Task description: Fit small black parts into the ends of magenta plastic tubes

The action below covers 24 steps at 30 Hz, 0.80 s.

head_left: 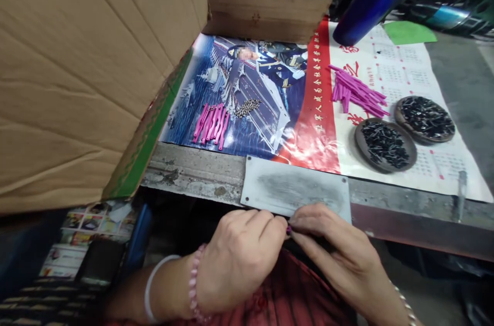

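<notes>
My left hand (245,256) is closed, with its thumb and fingers around a small purple plastic piece (288,230). Only the piece's end shows between my fingers, so its full shape is hidden. My right hand (339,251) meets the left one here, pinching at that same end. Whether a small pin is also in the pinch, I cannot tell. Both hands are just in front of a worn grey metal plate (297,187) at the table's front edge. Beyond it, slim pink plastic strips (210,124) lie beside a little pile of small metal parts (248,108).
Two round dishes, one nearer (358,154) and one farther (401,123), hold dark pins. Purple strips (357,92) lie behind them on a poster (324,148). A blue flask (358,15) stands at the back. On the left, a large cardboard box (85,69) overhangs the edge.
</notes>
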Tool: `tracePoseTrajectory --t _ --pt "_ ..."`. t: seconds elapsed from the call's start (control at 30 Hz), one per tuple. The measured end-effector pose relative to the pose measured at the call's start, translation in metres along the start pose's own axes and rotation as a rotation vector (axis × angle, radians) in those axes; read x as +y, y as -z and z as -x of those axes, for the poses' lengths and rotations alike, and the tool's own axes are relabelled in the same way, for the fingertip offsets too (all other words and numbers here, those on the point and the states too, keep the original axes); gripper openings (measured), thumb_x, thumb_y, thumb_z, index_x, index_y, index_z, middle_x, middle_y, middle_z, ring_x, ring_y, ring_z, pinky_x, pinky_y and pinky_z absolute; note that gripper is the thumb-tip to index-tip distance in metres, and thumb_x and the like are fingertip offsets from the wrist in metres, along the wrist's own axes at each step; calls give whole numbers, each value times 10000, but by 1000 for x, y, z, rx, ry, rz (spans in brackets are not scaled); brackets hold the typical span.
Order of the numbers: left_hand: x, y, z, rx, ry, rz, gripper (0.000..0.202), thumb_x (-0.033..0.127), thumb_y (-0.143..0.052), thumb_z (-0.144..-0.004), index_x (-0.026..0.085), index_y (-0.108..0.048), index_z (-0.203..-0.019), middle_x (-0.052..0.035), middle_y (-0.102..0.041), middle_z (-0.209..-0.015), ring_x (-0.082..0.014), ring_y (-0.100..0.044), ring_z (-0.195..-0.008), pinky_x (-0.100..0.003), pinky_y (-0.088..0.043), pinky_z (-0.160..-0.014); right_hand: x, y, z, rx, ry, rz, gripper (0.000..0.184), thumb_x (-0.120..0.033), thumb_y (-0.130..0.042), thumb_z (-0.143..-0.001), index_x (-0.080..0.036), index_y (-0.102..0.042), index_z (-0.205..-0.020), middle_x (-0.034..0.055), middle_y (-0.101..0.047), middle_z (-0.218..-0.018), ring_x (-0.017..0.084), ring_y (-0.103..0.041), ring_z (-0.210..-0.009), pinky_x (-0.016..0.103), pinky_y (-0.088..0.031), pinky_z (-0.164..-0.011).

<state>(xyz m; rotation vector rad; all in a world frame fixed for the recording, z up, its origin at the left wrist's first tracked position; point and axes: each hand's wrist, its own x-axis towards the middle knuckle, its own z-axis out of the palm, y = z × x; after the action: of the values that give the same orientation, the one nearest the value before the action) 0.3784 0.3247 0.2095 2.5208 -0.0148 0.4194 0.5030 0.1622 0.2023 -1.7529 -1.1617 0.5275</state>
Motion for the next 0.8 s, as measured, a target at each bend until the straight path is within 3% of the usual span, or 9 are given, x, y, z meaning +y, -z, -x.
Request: tracePoseTrajectory --t 0.17,0.27,0.43,0.8 --pt "1 4 -3 53 -33 -17 108 76 -598 -944 79 -692 -996 -34 -671 -713 -204 -634 -605 -346 -457 -545 2 9 4 4 -185 -147 163 -219 -660 -944 -277 -633 -1093 5 -683 -992 133 -680 -828 188 -568 -740" --pt "2 5 -4 50 -44 -35 120 71 -588 -946 72 -700 -990 -39 -674 -707 -205 -632 -595 -349 -454 -534 0 10 2 -19 -195 -155 64 -213 -618 -967 -266 -647 -987 -13 -685 -907 121 -672 -814 173 -544 -743" --pt "2 4 -3 45 -41 -34 130 86 -578 -960 71 -704 -984 -48 -685 -718 -205 -648 -611 -346 -478 -551 -7 6 -5 -20 -199 -112 154 -193 -555 -989 -230 -588 -843 -27 -637 -782 99 -619 -700 170 -494 -664" --pt "1 1 -2 62 -100 -91 195 119 -492 -1005 74 -677 -1049 -62 -712 -766 -198 -658 -613 -328 -489 -541 -6 -2 -9 -16 -214 -108 226 -245 -541 -983 -224 -503 -761 -30 -560 -698 111 -538 -626 196 -462 -600"
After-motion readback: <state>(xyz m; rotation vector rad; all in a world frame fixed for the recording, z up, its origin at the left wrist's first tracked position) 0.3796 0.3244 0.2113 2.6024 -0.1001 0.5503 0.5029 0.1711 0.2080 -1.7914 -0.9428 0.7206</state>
